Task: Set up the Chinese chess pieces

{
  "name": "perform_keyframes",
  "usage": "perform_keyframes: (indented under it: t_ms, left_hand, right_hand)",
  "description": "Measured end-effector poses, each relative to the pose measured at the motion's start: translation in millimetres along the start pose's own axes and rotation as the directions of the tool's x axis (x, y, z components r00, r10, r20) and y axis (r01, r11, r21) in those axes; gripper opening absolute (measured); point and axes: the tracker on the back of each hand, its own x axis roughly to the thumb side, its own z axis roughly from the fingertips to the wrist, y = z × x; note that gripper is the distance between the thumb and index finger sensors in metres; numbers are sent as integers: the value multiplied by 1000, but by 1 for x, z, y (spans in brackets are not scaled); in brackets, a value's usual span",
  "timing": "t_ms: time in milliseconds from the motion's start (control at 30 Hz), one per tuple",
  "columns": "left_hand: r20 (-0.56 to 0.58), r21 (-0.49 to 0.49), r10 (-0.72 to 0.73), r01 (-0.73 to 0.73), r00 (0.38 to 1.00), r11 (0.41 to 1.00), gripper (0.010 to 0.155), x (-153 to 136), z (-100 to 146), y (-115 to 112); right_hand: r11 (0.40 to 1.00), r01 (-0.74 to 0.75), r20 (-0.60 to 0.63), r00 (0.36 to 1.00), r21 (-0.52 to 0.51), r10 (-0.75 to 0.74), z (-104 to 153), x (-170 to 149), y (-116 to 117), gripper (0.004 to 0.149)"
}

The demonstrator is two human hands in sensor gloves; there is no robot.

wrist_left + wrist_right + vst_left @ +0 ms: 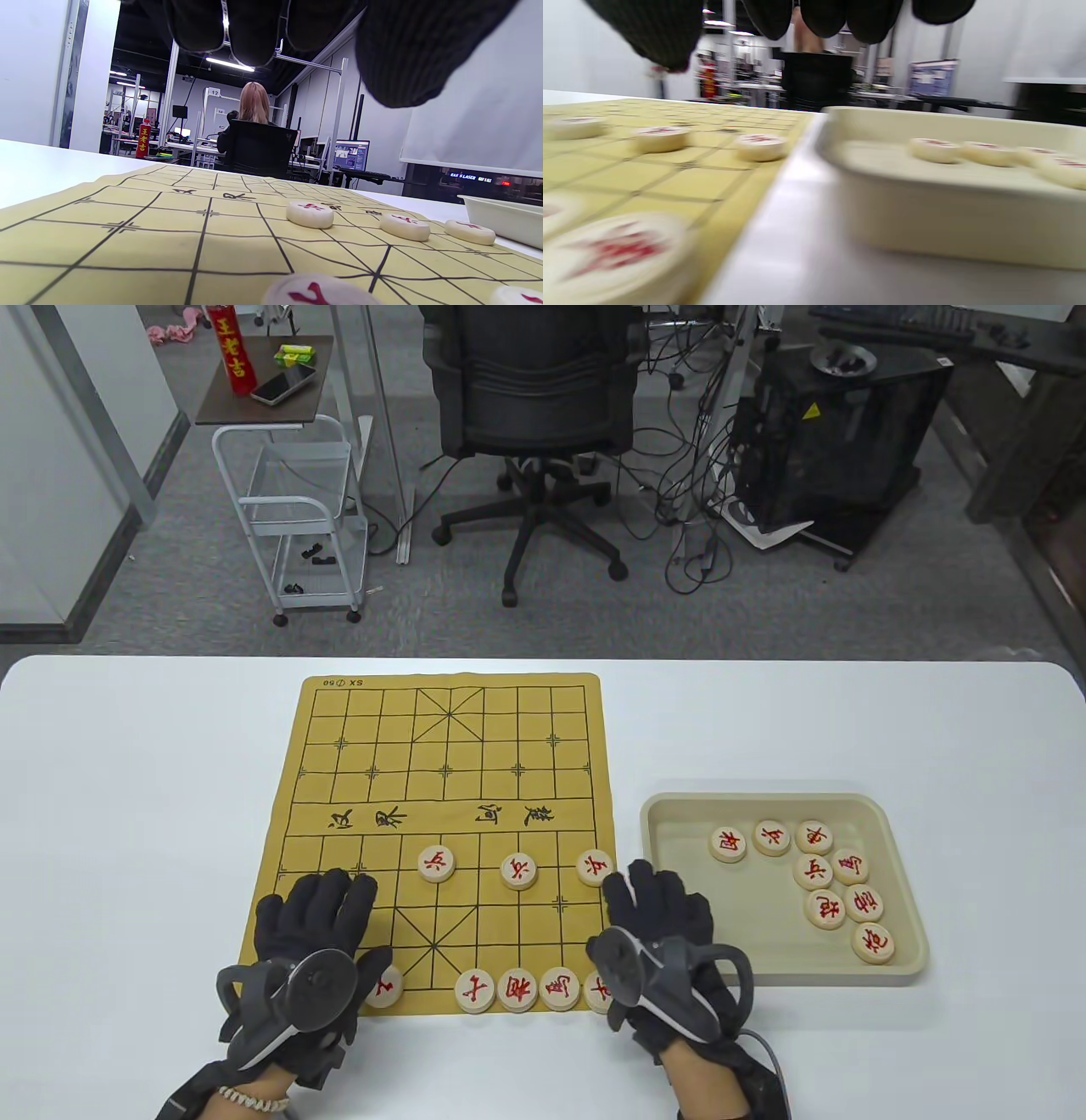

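Yellow board (441, 780) on the table holds eight red pieces; eight more wait in the tray (670, 814). My left hand (310, 937) and right hand (657, 937) hover spread, holding nothing. I'd reach the right into the tray and pinch one piece by its rim.

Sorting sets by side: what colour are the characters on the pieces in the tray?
Red, on cream discs; clearest in the table view.

Right hand (670, 950) covers corner piece (599, 989); maybe more.
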Motion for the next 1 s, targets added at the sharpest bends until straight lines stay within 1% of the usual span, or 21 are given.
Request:
perform_keyframes:
  t_ms: [33,100,167,200,267,300,333,433,500,600,833,900,1000]
  left_hand:
    - [1,-1,-1,1,1000,1000,83,0,0,0]
    - [1,-5,1,-1,1000,1000,83,0,-1,0]
    - [4,-2,4,-4,1000,1000,83,0,-2,0]
    - [6,0,3,-3,1000,1000,83,0,-2,0]
    - [10,-1,2,-2,1000,1000,83,0,-2,-1]
    - [11,-2,3,-3,1000,1000,83,0,-1,0]
    - [10,-3,4,-3,1000,1000,83,0,-1,0]
    - [11,-5,6,-6,1000,1000,83,0,-2,0]
    - [14,-12,4,-4,1000,1000,83,0,-2,-1]
    - [11,-23,6,-5,1000,1000,83,-2,-3,-2]
    - [-3,-24,23,-23,1000,999,83,-5,-3,-2]
    - [-6,-25,18,-18,1000,1000,83,-5,-2,-1]
    - [-7,-27,19,-19,1000,999,83,-5,-3,-1]
  right_hand:
    - [1000,-22,-33,999,12,23,-4,-9,-1,74]
    - [991,-108,-124,985,75,117,-19,-43,-3,72]
    - [982,-152,-212,962,114,173,-30,-75,-3,70]
    - [979,-156,-235,954,133,184,-33,-85,-3,69]
    - [968,-147,-297,933,202,203,-41,-113,4,67]
    - [961,-151,-309,926,230,220,-43,-121,7,67]
    - [947,-171,-329,908,271,258,-46,-131,12,66]
    - [923,-184,-340,890,339,303,-53,-145,25,65]
    - [920,-179,-348,887,350,305,-56,-147,32,63]
    - [902,-198,-348,874,385,340,-61,-149,40,63]
    - [900,-233,-337,869,369,363,-68,-156,51,60]
    - [909,-219,-327,882,355,340,-68,-159,53,58]
    - [914,-174,-335,892,366,304,-70,-164,52,58]
